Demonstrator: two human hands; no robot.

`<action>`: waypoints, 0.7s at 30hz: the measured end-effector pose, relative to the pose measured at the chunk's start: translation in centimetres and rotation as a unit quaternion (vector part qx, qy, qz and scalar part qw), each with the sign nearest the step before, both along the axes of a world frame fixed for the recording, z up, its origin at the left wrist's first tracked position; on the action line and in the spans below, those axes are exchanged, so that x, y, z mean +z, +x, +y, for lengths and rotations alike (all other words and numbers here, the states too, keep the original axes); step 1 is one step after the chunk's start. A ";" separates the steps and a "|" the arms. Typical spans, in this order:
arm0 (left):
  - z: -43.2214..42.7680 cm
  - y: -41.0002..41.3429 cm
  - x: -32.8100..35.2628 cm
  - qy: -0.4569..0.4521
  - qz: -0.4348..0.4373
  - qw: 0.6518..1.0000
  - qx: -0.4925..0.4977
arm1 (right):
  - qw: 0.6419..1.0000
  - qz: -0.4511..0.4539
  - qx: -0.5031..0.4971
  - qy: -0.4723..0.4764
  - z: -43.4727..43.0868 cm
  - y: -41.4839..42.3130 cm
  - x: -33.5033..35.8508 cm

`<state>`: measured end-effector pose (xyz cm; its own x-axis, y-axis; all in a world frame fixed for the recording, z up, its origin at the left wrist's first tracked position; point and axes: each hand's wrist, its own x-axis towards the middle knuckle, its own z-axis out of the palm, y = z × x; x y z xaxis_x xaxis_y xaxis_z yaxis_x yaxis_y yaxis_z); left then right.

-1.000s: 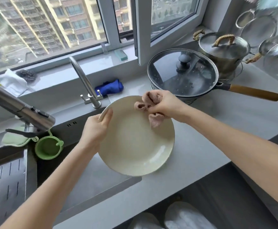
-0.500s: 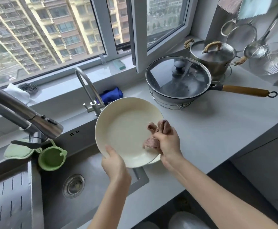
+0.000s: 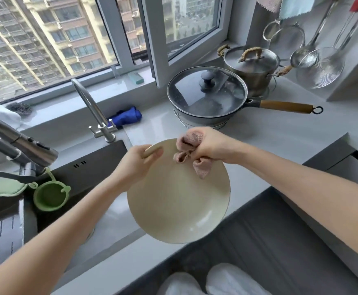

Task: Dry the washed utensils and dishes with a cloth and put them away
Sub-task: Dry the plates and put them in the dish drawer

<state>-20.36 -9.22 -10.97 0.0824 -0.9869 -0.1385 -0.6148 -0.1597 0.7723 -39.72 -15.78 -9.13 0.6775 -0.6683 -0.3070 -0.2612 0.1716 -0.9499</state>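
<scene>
**Cream plate held above the counter edge, cloth at its far rim**

Grey stone countertop runs along under the window, with the dark recessed sink set into it on the left. Held in the air above the counter's front edge is the round cream ceramic plate, face up and tipped toward the person, its near rim out past the counter. Behind it, well apart, stand a glass-lidded frying pan with a wooden handle and a lidded steel pot.

The left hand pinches the plate's far-left rim, thumb lying on the upper face and the fingers curled under it. The right hand is closed in a fist round the bunched pink waffle-weave cloth, which touches the plate at its far rim, one loose corner hanging down onto the face.

Drying looks to be in progress and nothing is put away yet. The turning point is where the plate's face lies from the cloth: nearly all of it spreads from the right fist back toward the person. Being round, the plate has no long axis to favour. The right hand is the nearer to its centre, so a wipe would likely pull inward while the left hand steadies the rim.
</scene>
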 end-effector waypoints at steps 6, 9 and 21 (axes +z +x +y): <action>2.0 -5.2 -0.4 -0.025 0.148 0.947 0.283 | 0.967 -0.133 -0.161 0.143 0.6 -7.4 -3.4; 2.8 -9.9 -0.5 -0.059 0.206 0.898 0.385 | 0.912 -0.209 -0.300 0.183 3.2 -9.6 -5.3; 11.7 -20.7 -2.9 -0.013 0.353 0.863 0.361 | 0.880 -0.113 -0.433 0.161 11.8 -18.6 -7.5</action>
<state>-41.10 2.48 -13.91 0.5813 -0.7175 -0.3838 0.2622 -0.2813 0.9231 -58.34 -4.03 -16.67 0.0254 -0.8674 -0.4969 0.2891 0.4822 -0.8270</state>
